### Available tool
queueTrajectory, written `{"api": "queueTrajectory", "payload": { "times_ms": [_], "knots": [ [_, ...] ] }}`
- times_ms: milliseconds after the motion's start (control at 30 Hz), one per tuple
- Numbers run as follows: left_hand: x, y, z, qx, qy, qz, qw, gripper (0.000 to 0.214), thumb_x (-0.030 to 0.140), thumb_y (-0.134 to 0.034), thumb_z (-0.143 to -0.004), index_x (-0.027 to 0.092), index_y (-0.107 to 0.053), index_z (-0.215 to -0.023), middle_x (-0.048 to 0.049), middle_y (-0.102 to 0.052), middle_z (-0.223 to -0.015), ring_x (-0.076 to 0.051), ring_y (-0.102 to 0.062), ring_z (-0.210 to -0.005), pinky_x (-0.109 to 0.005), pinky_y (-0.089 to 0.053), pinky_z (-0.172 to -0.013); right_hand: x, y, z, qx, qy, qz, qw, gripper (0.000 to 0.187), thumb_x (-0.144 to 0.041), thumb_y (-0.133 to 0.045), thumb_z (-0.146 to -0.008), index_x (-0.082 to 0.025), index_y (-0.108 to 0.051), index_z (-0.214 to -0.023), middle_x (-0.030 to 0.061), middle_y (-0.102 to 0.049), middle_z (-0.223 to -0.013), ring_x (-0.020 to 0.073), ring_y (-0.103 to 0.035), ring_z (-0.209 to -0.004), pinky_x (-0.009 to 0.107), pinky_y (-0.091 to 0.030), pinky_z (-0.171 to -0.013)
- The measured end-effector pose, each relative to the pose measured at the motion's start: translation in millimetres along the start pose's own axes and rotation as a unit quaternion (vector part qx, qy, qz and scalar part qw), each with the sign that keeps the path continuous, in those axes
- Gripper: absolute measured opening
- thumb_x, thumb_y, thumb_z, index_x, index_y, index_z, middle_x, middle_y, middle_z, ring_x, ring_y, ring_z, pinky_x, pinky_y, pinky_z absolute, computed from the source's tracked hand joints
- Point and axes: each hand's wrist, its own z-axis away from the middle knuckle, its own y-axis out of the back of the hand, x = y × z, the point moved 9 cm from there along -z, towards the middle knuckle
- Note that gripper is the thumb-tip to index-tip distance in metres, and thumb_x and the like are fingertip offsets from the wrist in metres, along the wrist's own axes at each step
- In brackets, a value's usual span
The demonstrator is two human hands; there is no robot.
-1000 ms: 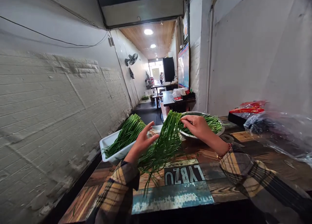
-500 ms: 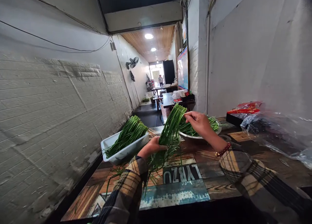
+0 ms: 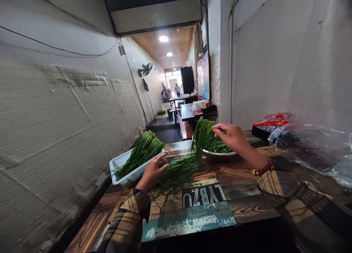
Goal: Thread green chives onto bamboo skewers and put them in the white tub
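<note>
My right hand [image 3: 229,135] pinches one end of a skewer of garlic chives [image 3: 202,134], held up above the table. The stalks hang down in a row, their lower ends trailing over loose chives [image 3: 178,170] on the tabletop. The stick itself is mostly hidden by the stalks and fingers. Beside the white tray [image 3: 117,163], my left hand [image 3: 155,170] is open with its fingers apart and nothing in it. Skewered chives [image 3: 144,150] fill that tray, with thin wooden sticks [image 3: 169,149] poking out on the right. Behind my right hand stands a white bowl [image 3: 217,154] of chives.
The wooden table [image 3: 247,205] has a patchwork top with printed letters. At its right lie a black box [image 3: 261,132] with red packaging and clear plastic bags [image 3: 316,146]. A brick wall [image 3: 55,135] runs along the left. Farther back are more tables [image 3: 187,112] and a person [image 3: 178,89].
My left hand has let go of the chives and moved left toward the tray. My right hand has shifted slightly right, and the chives now hang more freely from it.
</note>
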Motion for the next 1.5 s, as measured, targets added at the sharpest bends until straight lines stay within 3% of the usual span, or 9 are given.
{"api": "queueTrajectory", "payload": {
  "times_ms": [67, 200, 267, 333, 467, 800, 1233, 1500],
  "knots": [
    [39, 6.5, -5, 0.004, -0.045, 0.061, 0.997, 0.055, 0.041, -0.064, -0.076, 0.014, -0.061, -0.124, -0.0129, -0.066, -0.111, -0.024, -0.06, -0.101, -0.037, -0.047, -0.089, -13, -8, 3, -0.025, 0.021, -0.009, 0.999, 0.024, -0.03, -0.052, -0.088, -0.019, -0.072, -0.081, 0.0014, -0.069, -0.067, 0.0172, -0.062, -0.064, 0.027, -0.042, -0.062],
    [126, 0.6, -1, -0.022, -0.116, 0.183, 0.976, 0.049, 0.045, -0.059, -0.084, 0.017, -0.061, -0.124, -0.012, -0.061, -0.126, -0.025, -0.055, -0.116, -0.037, -0.044, -0.097, -37, -28, 13, -0.077, 0.053, -0.037, 0.995, 0.026, -0.03, -0.049, -0.09, -0.019, -0.07, -0.077, 0.001, -0.068, -0.068, 0.0169, -0.062, -0.064, 0.028, -0.043, -0.063],
    [154, -6.0, 5, -0.036, -0.126, 0.24, 0.962, 0.048, 0.046, -0.058, -0.085, 0.015, -0.063, -0.122, -0.0109, -0.065, -0.121, -0.024, -0.057, -0.11, -0.035, -0.046, -0.093, -46, -36, 19, -0.1, 0.065, -0.048, 0.992, 0.026, -0.029, -0.049, -0.09, -0.019, -0.07, -0.078, 0.0012, -0.069, -0.07, 0.0169, -0.062, -0.065, 0.028, -0.043, -0.063],
    [168, -12.5, 11, -0.047, -0.113, 0.281, 0.952, 0.046, 0.047, -0.055, -0.087, 0.013, -0.066, -0.116, -0.0087, -0.069, -0.105, -0.021, -0.061, -0.095, -0.031, -0.048, -0.083, -51, -40, 24, -0.11, 0.068, -0.055, 0.99, 0.024, -0.028, -0.051, -0.09, -0.02, -0.071, -0.08, 0.0016, -0.07, -0.074, 0.0172, -0.063, -0.068, 0.028, -0.044, -0.064],
    [167, -13.6, 20, -0.022, -0.068, 0.309, 0.948, 0.04, 0.047, -0.056, -0.087, 0.012, -0.071, -0.098, -0.0025, -0.067, -0.081, -0.014, -0.056, -0.072, -0.024, -0.045, -0.067, -55, -39, 30, -0.12, 0.055, -0.063, 0.989, 0.019, -0.026, -0.054, -0.089, -0.02, -0.071, -0.084, 0.0017, -0.072, -0.077, 0.0173, -0.064, -0.07, 0.028, -0.045, -0.066],
    [168, -11.3, 32, 0.007, -0.058, 0.328, 0.943, 0.038, 0.046, -0.056, -0.086, 0.011, -0.07, -0.086, -0.0007, -0.061, -0.075, -0.012, -0.048, -0.071, -0.022, -0.039, -0.066, -68, -38, 39, -0.134, 0.097, -0.019, 0.986, 0.02, -0.021, -0.05, -0.093, -0.017, -0.064, -0.08, 0.0046, -0.07, -0.08, 0.0181, -0.064, -0.075, 0.029, -0.044, -0.07],
    [161, -28.8, 45, -0.053, 0.001, 0.397, 0.916, 0.041, 0.052, -0.06, -0.082, 0.011, -0.062, -0.075, 0.0015, -0.052, -0.066, -0.009, -0.041, -0.06, -0.021, -0.033, -0.056, -78, -43, 53, -0.133, 0.155, 0.022, 0.979, 0.02, -0.018, -0.046, -0.095, -0.018, -0.056, -0.078, 0.0029, -0.063, -0.072, 0.0172, -0.06, -0.069, 0.028, -0.039, -0.066],
    [162, -23.9, 48, -0.031, -0.018, 0.369, 0.929, 0.043, 0.052, -0.063, -0.079, 0.011, -0.064, -0.068, -0.0006, -0.054, -0.068, -0.01, -0.043, -0.064, -0.022, -0.036, -0.06, -82, -44, 58, -0.134, 0.15, 0.002, 0.98, 0.02, -0.017, -0.045, -0.094, -0.019, -0.054, -0.076, 0.0012, -0.059, -0.069, 0.0158, -0.057, -0.066, 0.027, -0.037, -0.064]
  ]
}}
